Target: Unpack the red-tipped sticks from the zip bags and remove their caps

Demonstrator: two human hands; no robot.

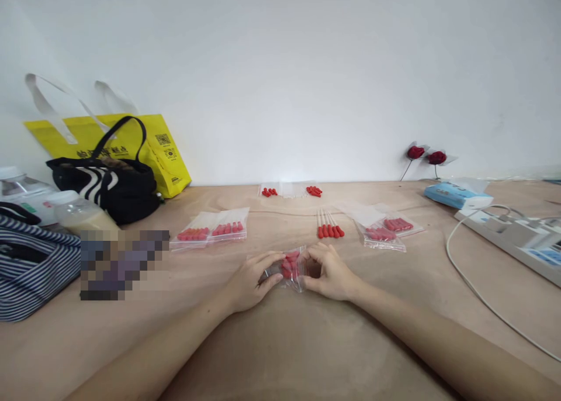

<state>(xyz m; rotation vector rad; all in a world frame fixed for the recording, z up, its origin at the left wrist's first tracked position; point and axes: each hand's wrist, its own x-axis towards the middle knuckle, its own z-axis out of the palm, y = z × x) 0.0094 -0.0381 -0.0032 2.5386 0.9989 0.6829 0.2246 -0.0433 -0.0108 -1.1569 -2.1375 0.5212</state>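
A small clear plastic bag (290, 268) with several red-tipped sticks inside lies on the wooden table (280, 342), held between both hands. My left hand (252, 281) pinches the bag's left end with curled fingers. My right hand (329, 271) grips its right end, fingers closed. Just beyond, a loose bunch of red-tipped white sticks (328, 227) lies bare on the table.
Filled clear bags lie at left (210, 230) and right (388, 228), more red pieces (289, 190) by the wall. A black bag (109, 182), yellow tote (131, 141), striped bag (30, 261) and bottle (81, 214) crowd the left. A power strip (512, 234), white cable (473, 284), blue box (456, 193) and two roses (427, 155) sit right.
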